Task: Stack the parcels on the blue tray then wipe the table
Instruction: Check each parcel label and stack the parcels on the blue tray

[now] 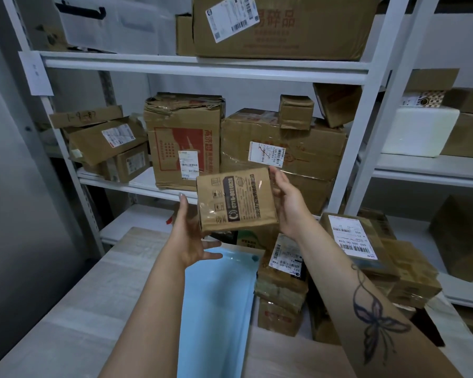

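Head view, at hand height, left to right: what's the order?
left hand → held parcel → right hand → white-labelled parcel
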{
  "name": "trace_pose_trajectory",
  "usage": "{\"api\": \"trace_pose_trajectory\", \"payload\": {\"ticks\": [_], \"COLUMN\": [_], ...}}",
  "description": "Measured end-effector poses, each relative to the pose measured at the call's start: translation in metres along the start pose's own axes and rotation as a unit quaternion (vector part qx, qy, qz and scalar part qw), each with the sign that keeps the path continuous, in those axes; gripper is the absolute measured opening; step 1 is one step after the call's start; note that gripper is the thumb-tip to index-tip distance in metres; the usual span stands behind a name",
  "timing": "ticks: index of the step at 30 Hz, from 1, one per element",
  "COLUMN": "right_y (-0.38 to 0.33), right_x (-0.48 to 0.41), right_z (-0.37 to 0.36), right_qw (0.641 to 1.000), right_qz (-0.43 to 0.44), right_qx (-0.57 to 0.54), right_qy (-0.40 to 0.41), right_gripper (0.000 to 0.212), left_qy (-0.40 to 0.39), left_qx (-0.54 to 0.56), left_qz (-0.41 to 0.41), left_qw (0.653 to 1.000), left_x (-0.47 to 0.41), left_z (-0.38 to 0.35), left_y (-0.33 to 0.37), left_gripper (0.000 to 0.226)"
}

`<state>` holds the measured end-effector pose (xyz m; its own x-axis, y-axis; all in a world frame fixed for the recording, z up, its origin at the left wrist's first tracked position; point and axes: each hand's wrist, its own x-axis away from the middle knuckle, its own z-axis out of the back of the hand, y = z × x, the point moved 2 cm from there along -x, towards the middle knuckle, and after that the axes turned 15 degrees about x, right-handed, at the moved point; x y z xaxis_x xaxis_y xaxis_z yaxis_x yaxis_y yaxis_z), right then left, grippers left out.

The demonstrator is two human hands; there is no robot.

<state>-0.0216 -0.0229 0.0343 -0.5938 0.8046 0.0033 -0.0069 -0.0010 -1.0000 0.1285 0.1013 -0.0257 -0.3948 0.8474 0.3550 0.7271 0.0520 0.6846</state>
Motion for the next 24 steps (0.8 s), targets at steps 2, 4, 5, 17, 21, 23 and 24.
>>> {"api": "trace_pose_trajectory", "payload": {"ticks": [2,4,5,17,21,23,24], "right_y": [0.002,0.002,0.002,0.003,0.005,0.004,0.005], "right_x": [0.002,0.004,0.005,0.005,0.002,0.003,0.003], "right_z": [-0.001,-0.003,-0.003,-0.005,-0.006,-0.007,-0.007], "right_qw": [1.000,1.000,1.000,0.998,0.996,0.995,0.995], "right_qz": [-0.005,-0.008,-0.008,-0.051,-0.055,-0.064,-0.066], "right_qx": [0.011,0.020,0.023,0.041,0.073,0.067,0.069], "right_qy": [-0.003,0.000,0.003,0.007,0.021,0.026,0.028], "right_gripper": [0.037,0.036,0.034,0.031,0.004,0.028,0.038], "left_qy": [0.004,0.011,0.014,-0.016,-0.055,-0.079,-0.079], "left_qx": [-0.004,-0.001,0.003,-0.007,-0.020,-0.040,-0.046], "left_qz": [-0.003,-0.007,-0.007,-0.032,-0.073,-0.105,-0.109], "left_qw": [1.000,1.000,1.000,0.999,0.996,0.990,0.990], "left_x": [0.002,0.003,0.004,0.005,0.002,-0.002,-0.003], "left_z": [-0.001,-0.001,-0.002,-0.004,-0.001,0.004,0.006], "left_y": [0.002,0.004,0.003,0.003,0.001,0.000,-0.001], "left_gripper": [0.085,0.087,0.088,0.031,0.027,0.062,0.078]}}
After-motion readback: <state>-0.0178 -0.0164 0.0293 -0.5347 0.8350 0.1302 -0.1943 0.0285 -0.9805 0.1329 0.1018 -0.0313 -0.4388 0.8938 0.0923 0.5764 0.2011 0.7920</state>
